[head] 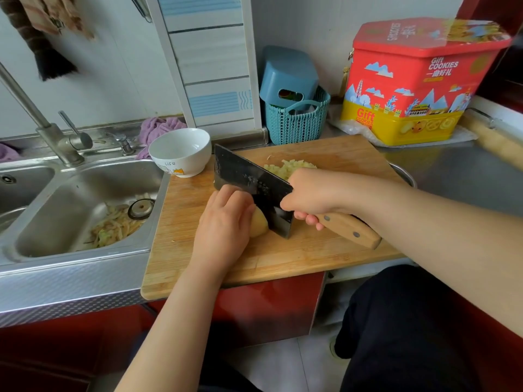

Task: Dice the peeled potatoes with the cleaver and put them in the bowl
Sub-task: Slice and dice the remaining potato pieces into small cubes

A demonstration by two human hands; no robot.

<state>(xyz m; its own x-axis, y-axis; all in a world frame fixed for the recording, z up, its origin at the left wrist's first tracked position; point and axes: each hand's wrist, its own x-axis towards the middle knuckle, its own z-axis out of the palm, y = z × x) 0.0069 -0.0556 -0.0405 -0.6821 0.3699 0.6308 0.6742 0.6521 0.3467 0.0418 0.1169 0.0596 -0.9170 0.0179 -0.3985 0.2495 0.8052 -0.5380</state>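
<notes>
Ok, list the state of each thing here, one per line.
Left hand: holds the potato down.
Right hand: grips the cleaver handle.
Cleaver: blade down against the potato.
Potato: peeled, partly under the left hand.
Diced potato: piled on the board.
Bowl: upright, looks empty.
Board: overhangs the sink.
Sink: peelings inside.

Soft, even daylight, faint shadows; wide-angle bending and blur toward the edges.
</notes>
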